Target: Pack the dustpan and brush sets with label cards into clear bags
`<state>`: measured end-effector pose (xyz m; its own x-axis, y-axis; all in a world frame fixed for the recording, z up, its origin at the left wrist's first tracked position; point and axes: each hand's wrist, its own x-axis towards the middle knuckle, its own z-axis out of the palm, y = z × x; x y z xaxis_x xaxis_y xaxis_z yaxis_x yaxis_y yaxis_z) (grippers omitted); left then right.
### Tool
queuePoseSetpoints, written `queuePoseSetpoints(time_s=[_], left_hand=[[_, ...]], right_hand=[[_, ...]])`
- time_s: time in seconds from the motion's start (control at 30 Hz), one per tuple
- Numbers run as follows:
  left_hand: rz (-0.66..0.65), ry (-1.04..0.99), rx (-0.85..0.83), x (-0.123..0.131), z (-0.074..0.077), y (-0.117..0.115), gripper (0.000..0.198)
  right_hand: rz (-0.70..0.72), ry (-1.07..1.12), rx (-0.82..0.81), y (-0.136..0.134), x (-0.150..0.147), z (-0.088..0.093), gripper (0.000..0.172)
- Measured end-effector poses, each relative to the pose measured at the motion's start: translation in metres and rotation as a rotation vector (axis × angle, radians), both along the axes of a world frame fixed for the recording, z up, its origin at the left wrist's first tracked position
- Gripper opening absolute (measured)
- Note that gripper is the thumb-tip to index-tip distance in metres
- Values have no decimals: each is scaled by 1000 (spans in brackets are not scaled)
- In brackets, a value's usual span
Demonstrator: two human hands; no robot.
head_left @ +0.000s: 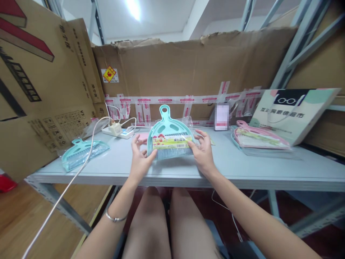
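Note:
I hold a teal mini dustpan-and-brush set [169, 129] upright over the grey shelf table [188, 169], its hanging loop pointing up and a colourful paper label across its middle. My left hand [140, 156] pinches its lower left edge, thumb on the front. My right hand [202, 151] grips the lower right edge the same way. Both hands are closed on the set.
A second teal set in clear wrap [81, 153] lies at the table's left. A stack of pink sets [256, 136] lies at the right, beside a leaning printed board [293, 111]. A white power strip [118, 131] with cables sits at the back. Cardboard walls surround the table.

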<state>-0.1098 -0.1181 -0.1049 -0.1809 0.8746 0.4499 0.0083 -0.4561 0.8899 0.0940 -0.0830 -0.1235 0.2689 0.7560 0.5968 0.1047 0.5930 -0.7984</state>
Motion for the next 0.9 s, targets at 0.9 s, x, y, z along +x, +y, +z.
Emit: queuePoseSetpoints(time_s=[0.9], left_hand=[[-67,-332,13,-2,-5,7,38]], right_hand=[[378,-22,-306,-15,-24,21,47]])
